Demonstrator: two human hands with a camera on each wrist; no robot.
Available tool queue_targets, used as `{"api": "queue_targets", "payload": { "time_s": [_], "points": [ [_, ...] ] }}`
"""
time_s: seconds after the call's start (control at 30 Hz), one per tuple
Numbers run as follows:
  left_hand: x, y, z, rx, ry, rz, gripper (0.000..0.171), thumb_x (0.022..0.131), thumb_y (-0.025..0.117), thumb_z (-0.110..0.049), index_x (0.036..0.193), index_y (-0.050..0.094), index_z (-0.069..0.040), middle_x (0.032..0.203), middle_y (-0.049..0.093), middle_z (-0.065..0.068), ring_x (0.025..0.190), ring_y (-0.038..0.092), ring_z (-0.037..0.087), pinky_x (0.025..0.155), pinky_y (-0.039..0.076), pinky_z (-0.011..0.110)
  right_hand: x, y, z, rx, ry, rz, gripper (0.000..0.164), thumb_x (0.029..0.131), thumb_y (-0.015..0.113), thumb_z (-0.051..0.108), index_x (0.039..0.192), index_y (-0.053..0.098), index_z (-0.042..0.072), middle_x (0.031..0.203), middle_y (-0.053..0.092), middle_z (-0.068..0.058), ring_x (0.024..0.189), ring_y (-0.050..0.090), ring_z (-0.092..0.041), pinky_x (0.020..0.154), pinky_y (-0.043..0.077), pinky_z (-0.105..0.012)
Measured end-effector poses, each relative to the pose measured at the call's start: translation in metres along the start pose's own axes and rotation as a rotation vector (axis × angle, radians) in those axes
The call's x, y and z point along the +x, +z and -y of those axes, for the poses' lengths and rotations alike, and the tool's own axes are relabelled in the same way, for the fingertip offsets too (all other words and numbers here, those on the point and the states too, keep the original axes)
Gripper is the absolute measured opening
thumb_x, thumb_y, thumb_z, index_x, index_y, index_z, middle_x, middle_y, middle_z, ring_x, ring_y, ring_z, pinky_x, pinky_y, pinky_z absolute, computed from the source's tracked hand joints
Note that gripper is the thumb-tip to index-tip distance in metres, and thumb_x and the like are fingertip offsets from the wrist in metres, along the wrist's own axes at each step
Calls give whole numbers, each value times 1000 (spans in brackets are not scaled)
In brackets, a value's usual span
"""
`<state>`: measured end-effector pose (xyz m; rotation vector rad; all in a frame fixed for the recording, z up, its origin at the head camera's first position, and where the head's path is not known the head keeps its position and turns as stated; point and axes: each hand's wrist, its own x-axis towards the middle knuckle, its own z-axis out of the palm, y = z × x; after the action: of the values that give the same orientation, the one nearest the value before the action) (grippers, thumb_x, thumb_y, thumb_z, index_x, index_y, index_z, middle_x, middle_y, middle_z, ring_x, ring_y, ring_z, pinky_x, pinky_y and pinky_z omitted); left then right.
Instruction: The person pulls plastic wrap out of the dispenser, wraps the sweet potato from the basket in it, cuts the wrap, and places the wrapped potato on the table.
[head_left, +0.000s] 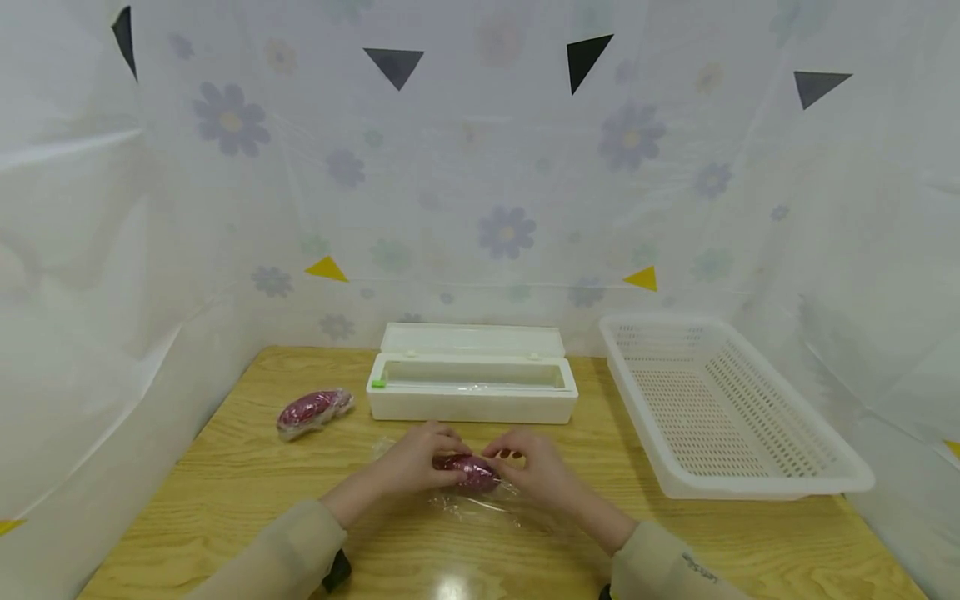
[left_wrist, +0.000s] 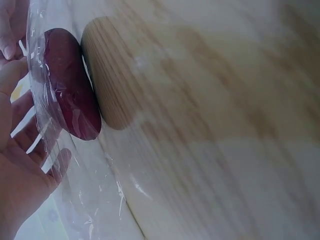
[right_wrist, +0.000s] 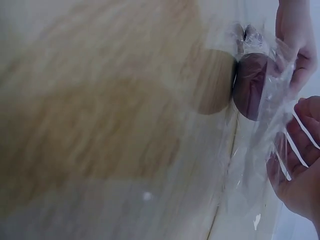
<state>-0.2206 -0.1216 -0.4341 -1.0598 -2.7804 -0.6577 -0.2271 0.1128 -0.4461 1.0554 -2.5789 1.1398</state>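
Observation:
A purple-red oblong sweet potato point(head_left: 474, 472) lies on clear cling film point(head_left: 480, 502) in front of me, partly covered by it. My left hand point(head_left: 420, 458) holds its left end, thumb on the near side and fingers on the far side. At the other end my right hand point(head_left: 536, 471) pinches the film between bent fingers and thumb. The left wrist view has the smooth sweet potato point(left_wrist: 75, 85) behind creased film point(left_wrist: 90, 185), beside my left hand point(left_wrist: 25, 175). In the right wrist view, film point(right_wrist: 272, 110) bunches up by my right hand point(right_wrist: 300, 170).
Behind the hands stands a white cling film dispenser point(head_left: 472, 406), its lid point(head_left: 472, 339) raised and a green slider at its left. Another film-wrapped sweet potato point(head_left: 315, 411) lies on the left of the wooden table point(head_left: 247, 508). A white perforated basket point(head_left: 645, 417) occupies the right side.

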Motion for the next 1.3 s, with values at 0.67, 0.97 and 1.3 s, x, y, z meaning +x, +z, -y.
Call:
{"api": "queue_targets", "payload": {
  "time_s": [0.67, 0.97, 1.3],
  "points": [
    [-1, 4, 7, 18, -47, 36, 53, 76, 77, -39, 123, 64, -19, 109, 58, -3, 101, 50, 13, 89, 41, 35, 5, 12, 2, -134, 16, 76, 26, 82, 74, 25, 105, 67, 17, 108, 65, 3, 99, 59, -16, 86, 49, -34],
    [4, 7, 3, 29, -43, 12, 54, 78, 75, -42, 122, 63, -13, 105, 64, -1, 96, 54, 15, 85, 42, 35, 4, 4, -3, -104, 0, 112, 28, 82, 73, 23, 108, 66, 15, 108, 65, 3, 102, 59, -17, 87, 50, -35],
    [9, 9, -2, -51, -88, -14, 35, 76, 76, -44, 100, 65, -19, 89, 63, -11, 81, 50, 9, 76, 37, 29, 0, -3, -10, -194, -4, 153, 39, 80, 75, 32, 114, 63, 19, 111, 63, 6, 104, 58, -15, 91, 48, -38]
  ]
}}
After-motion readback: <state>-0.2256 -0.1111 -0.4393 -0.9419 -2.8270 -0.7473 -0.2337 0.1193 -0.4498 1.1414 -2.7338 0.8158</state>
